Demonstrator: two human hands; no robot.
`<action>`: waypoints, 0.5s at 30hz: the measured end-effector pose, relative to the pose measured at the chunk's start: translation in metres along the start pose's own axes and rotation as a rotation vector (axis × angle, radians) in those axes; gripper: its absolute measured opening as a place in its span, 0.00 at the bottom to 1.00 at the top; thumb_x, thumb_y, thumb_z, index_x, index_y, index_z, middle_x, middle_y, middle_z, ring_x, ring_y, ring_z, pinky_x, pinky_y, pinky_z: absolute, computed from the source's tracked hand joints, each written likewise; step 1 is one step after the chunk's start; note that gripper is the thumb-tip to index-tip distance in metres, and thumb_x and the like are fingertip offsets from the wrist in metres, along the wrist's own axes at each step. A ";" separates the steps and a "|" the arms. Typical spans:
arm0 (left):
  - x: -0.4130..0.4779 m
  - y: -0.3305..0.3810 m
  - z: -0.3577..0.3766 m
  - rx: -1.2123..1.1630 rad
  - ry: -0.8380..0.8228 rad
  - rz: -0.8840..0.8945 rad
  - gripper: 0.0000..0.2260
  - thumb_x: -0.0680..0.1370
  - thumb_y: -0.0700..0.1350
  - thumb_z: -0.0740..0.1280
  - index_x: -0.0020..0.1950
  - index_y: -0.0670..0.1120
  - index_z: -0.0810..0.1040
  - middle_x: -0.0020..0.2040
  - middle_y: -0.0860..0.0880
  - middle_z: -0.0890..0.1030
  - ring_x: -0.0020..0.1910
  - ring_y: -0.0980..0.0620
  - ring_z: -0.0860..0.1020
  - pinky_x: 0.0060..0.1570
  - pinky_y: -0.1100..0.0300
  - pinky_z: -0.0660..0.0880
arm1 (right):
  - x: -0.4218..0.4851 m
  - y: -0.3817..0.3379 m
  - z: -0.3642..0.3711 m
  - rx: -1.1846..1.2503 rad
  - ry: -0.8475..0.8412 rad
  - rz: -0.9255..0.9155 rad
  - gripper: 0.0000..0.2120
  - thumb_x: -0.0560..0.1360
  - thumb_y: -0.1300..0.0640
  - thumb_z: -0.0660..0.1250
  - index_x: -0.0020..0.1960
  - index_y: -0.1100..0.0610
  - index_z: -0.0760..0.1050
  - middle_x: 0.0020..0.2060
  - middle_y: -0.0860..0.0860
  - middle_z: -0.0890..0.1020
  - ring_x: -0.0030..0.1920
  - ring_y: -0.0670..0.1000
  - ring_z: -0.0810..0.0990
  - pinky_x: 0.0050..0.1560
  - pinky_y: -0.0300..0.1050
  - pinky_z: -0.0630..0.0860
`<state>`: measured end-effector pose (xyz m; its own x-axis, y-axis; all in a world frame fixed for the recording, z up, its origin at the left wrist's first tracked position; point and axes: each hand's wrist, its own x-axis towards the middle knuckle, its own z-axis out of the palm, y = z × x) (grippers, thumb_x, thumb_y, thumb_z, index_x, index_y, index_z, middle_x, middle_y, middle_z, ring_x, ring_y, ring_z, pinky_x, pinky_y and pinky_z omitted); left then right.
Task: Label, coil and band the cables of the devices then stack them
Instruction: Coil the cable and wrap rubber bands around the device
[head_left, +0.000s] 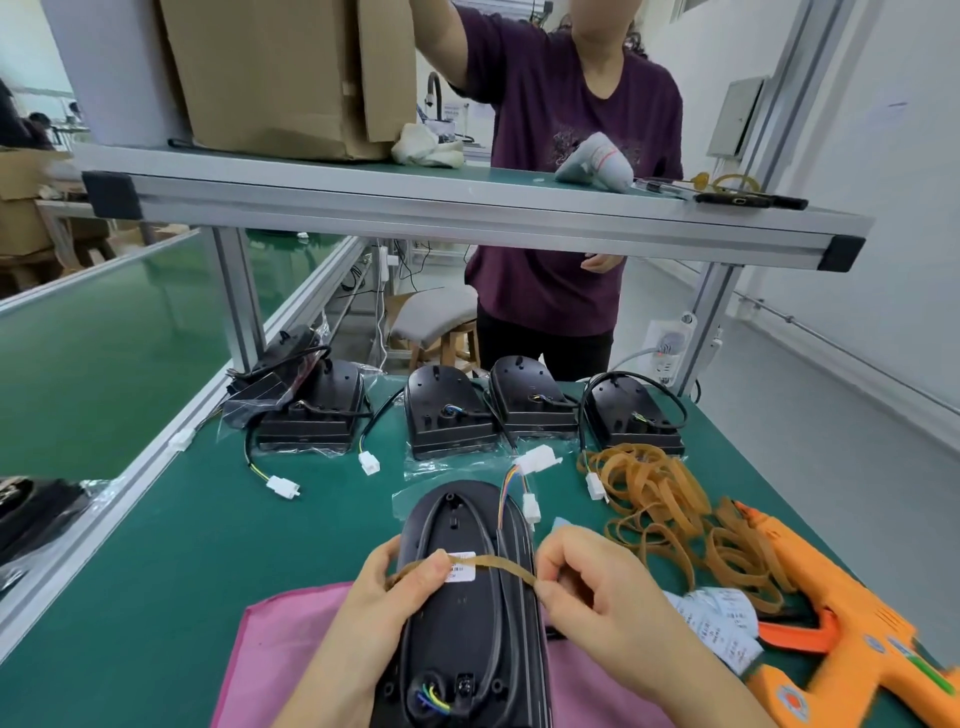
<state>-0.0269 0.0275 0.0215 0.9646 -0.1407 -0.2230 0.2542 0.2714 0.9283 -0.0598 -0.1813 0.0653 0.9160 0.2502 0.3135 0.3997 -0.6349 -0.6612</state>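
Close up, a black device (462, 597) lies flat with its back up on a pink cloth (270, 660). Its long side runs straight away from the camera. The round end points away, and the end with the little colored wires is nearest. A black cable (506, 525) loops around its back, and a white plug (531, 506) sticks out past the far end. A white label (460, 566) sits on the middle of the back.

The left hand (384, 582) pinches a brown band (488, 564) at the left edge of the device. The right hand (587, 577) pinches the same band at the right edge. The hands are apart, and the band is pulled tight across the device, over the label.

The cloth lies on a green table (182, 545). To the right are a heap of loose bands (660, 499), a strip of paper labels (722, 623) and an orange label gun (852, 639). At the far side of the table more devices (452, 415) sit in a row with their cables spread out.

Above them is a metal shelf (467, 208) with a big cardboard box (280, 73) on it. A person in a purple shirt (571, 156) stands behind the shelf, beside a stool (436, 317). A long green belt (104, 338) runs along the left. The walls and floor are white.
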 end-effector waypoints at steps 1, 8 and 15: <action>-0.001 0.000 0.000 -0.007 -0.004 0.001 0.28 0.63 0.49 0.74 0.62 0.45 0.75 0.46 0.47 0.86 0.43 0.50 0.85 0.33 0.62 0.79 | 0.001 -0.001 0.000 -0.008 0.005 -0.002 0.03 0.70 0.50 0.61 0.38 0.43 0.68 0.34 0.47 0.74 0.34 0.45 0.70 0.35 0.36 0.66; -0.001 0.005 0.002 -0.063 -0.054 -0.006 0.28 0.60 0.52 0.76 0.57 0.45 0.79 0.50 0.42 0.85 0.47 0.44 0.85 0.37 0.58 0.81 | 0.005 0.000 0.004 0.525 0.165 0.441 0.04 0.75 0.58 0.68 0.46 0.50 0.79 0.42 0.50 0.83 0.38 0.46 0.82 0.37 0.37 0.77; -0.004 0.015 0.005 0.065 -0.136 -0.005 0.28 0.62 0.52 0.76 0.61 0.51 0.77 0.49 0.46 0.86 0.48 0.47 0.85 0.39 0.60 0.81 | 0.009 -0.002 0.024 0.900 -0.150 0.685 0.22 0.65 0.52 0.74 0.58 0.57 0.77 0.47 0.54 0.85 0.44 0.53 0.82 0.43 0.49 0.79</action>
<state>-0.0275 0.0270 0.0380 0.9437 -0.2711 -0.1896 0.2499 0.2089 0.9455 -0.0513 -0.1603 0.0536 0.9214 0.1762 -0.3463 -0.3623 0.0677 -0.9296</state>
